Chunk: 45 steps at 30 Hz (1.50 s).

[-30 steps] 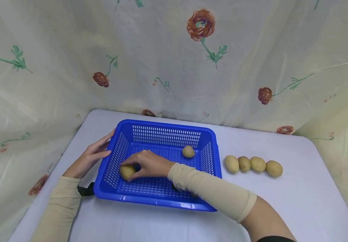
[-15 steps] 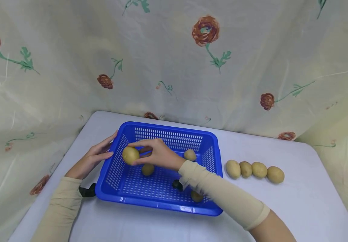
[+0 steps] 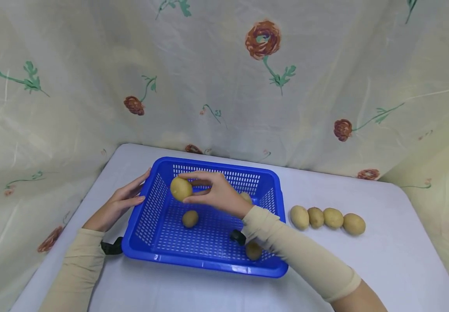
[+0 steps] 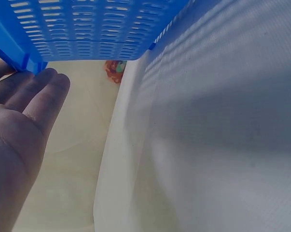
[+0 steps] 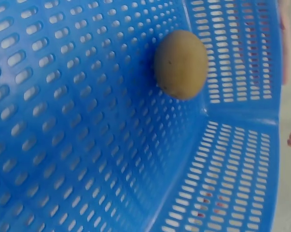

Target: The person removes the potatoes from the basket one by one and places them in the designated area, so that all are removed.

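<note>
So the right hand (image 3: 216, 193) has a roundish yellow-brown potato (image 3: 181, 189) pinched at its fingertips, thumb on the near side and fingers on the far side, spread just as wide as the spud, which pokes out past the tips. It's up over the blue plastic slotted basket (image 3: 209, 265), toward the back-left corner, while the left hand (image 3: 117, 203), fingers pretty straight and gripping nothing, touches the basket's left edge.

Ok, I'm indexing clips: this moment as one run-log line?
right hand: holds round tan potato; left hand: touches blue perforated plastic basket; beside basket: four tan potatoes
</note>
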Tool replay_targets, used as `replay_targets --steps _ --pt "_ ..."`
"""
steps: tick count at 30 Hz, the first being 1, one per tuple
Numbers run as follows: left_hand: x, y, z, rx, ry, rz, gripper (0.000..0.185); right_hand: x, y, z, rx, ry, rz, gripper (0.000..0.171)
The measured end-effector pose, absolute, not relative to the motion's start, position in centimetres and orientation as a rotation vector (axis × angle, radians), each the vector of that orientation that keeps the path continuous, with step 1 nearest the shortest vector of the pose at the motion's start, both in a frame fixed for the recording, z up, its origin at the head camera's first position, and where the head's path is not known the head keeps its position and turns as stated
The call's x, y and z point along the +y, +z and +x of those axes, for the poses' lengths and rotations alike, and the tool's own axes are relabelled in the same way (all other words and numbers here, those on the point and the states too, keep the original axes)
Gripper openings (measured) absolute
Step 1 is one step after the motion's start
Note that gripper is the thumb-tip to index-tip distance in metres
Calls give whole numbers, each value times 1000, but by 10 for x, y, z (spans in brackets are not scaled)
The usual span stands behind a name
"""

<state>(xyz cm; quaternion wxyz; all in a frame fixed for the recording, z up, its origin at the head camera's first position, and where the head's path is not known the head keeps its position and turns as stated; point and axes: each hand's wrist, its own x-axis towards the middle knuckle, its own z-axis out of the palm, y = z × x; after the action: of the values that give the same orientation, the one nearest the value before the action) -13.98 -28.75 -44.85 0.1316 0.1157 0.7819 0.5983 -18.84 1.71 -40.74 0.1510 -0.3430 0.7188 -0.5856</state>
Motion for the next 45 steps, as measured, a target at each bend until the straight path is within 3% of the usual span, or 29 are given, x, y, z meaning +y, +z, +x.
replay_targets --steps 45 --pt "-287 -449 -139 2261 1754 355 69 94 -373 -163 2127 -1889 -771 58"
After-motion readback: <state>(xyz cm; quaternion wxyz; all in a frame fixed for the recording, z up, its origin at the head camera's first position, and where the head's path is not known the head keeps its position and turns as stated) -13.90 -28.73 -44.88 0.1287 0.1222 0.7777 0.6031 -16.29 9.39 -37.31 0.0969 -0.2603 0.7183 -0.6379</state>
